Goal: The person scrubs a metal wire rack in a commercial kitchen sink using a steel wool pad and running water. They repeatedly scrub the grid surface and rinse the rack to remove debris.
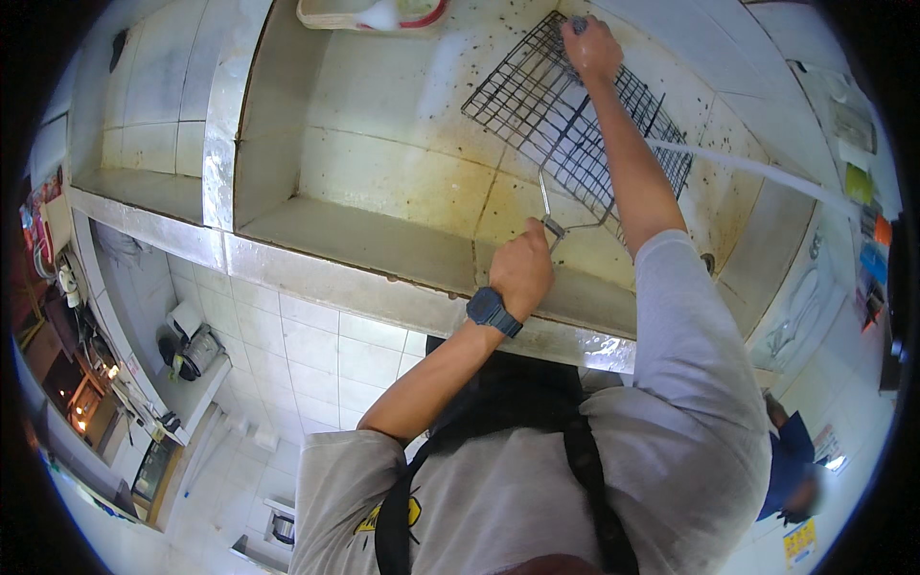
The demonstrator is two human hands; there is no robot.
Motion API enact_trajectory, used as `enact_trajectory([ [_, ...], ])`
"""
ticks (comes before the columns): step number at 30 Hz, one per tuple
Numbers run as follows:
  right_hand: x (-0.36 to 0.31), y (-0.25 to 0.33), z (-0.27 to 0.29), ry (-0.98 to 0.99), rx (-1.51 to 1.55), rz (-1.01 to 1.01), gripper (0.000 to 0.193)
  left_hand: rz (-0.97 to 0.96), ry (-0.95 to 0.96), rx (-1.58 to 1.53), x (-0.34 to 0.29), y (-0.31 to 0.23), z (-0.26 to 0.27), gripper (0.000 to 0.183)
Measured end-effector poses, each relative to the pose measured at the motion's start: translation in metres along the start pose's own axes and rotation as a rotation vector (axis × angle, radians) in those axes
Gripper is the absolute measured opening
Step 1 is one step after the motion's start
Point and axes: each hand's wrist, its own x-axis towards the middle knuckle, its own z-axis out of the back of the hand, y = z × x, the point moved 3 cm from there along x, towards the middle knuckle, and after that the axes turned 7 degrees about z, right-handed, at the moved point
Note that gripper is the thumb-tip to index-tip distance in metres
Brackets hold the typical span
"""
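A black wire grill basket (517,94) lies tilted inside a tiled sink (383,172) with dark specks over its floor. My left hand (522,268), with a watch on its wrist, is closed around the basket's metal handle at the near end. At the far end of the mesh, my right hand (594,53) presses a grey scouring pad (579,25) against the wires. My right forearm crosses over the basket and hides part of its right side.
A pale tub with a red rim (374,13) and white foam sits at the sink's far left. A whitish hose or pipe (747,163) enters from the right. The sink's raised front ledge (383,285) runs before me. Another person (793,470) is at the lower right.
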Motion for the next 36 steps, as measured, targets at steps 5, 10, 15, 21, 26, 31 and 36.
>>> enact_trajectory([
  [5, -0.114, 0.093, 0.053, 0.149, 0.22, 0.368, 0.036, 0.079, 0.058, -0.022, -0.001, 0.004, -0.007, 0.024],
  [10, -0.09, 0.082, 0.046, 0.122, 0.217, 0.321, 0.031, 0.088, 0.092, -0.039, -0.012, 0.0, -0.009, 0.028],
  [15, 0.016, -0.008, -0.003, 0.086, -0.085, -0.04, 0.038, 0.072, 0.068, -0.001, -0.015, -0.004, -0.007, 0.029],
  [21, -0.14, 0.099, 0.062, 0.248, 0.262, 0.266, 0.039, 0.119, 0.1, -0.018, -0.013, 0.002, -0.013, 0.032],
  [26, -0.09, 0.067, 0.052, 0.121, 0.252, 0.284, 0.031, 0.101, 0.103, -0.004, -0.015, -0.002, -0.004, 0.035],
  [31, -0.019, 0.01, 0.027, 0.023, -0.018, -0.015, 0.037, 0.008, 0.043, 0.062, -0.015, -0.006, -0.003, 0.025],
  [36, -0.158, 0.094, 0.081, 0.119, 0.318, 0.274, 0.033, 0.113, 0.113, 0.046, -0.011, -0.001, -0.008, 0.035],
])
